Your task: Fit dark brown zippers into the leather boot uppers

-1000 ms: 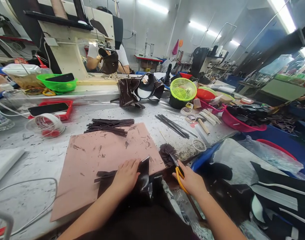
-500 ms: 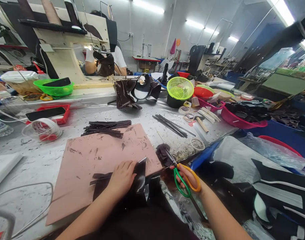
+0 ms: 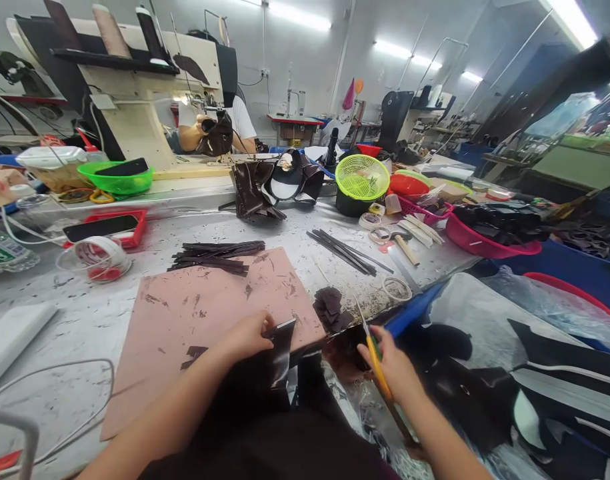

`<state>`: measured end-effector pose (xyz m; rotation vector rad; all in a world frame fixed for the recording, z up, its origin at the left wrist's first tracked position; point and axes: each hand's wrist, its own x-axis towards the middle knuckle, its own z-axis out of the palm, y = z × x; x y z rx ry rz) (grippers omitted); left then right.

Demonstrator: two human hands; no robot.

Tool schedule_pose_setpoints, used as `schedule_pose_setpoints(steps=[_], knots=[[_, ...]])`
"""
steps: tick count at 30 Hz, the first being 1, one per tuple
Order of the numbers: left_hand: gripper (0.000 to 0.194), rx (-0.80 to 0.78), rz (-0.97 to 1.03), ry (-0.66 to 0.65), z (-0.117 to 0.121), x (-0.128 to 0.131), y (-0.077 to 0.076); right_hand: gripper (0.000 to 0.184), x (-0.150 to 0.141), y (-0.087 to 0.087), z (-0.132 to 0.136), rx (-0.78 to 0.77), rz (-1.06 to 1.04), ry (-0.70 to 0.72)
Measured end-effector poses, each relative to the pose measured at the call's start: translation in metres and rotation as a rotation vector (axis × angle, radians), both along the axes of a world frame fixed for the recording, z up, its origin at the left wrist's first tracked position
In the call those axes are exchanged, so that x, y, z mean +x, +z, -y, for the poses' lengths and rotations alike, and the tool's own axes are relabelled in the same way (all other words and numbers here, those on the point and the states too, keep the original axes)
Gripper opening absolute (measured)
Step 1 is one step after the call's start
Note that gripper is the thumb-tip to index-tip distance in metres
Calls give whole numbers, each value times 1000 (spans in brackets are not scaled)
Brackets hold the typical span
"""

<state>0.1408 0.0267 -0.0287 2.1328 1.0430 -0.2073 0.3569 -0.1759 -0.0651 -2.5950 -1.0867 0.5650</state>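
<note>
Two hands are at work: the left (image 3: 249, 337) is curled, pinching the edge of the dark leather (image 3: 282, 348), and the right (image 3: 395, 368) grips the scissors (image 3: 375, 355) by their handles. The leather lies at the near edge of the pink board (image 3: 219, 293), partly over the person's lap. It looks light and bendy, with enough body to hold a crease; its glossy face may slip, so a flat thumb-and-finger pinch near the edge suits it best. The scissors are rigid, best held by the loops, clear of the blades.
</note>
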Motion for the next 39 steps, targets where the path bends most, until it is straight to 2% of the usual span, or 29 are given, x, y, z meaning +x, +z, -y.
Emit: schedule_pose_setpoints(steps=[3,5,7,9,12,14,16,18,24,29,34,39], knots=[[20,-116,87,-40,-3,-1,0,46,38,14,-33,-59,207,-20],[17,-164,154,-39,0,-3,1,39,57,22,-57,-49,310,51],[18,-173,203,-2,6,-7,3,31,58,28,-78,3,397,134],[18,-153,237,53,13,-10,5,22,38,32,-90,197,441,232],[20,-125,276,121,24,-14,9,17,-20,40,-92,680,268,530],[22,-104,303,140,30,-16,11,17,-57,44,-88,805,121,736],[24,-70,342,141,35,-19,14,17,-81,45,-87,808,82,794],[23,-30,379,127,40,-21,17,15,-89,44,-88,771,80,766],[21,132,379,110,53,-22,25,14,-83,44,-91,672,39,752],[21,208,369,131,56,-21,25,16,-94,46,-90,644,208,819],[17,130,400,185,54,-26,21,21,-105,39,-88,787,347,802],[19,36,441,178,52,-33,19,18,-101,43,-89,789,67,823]])
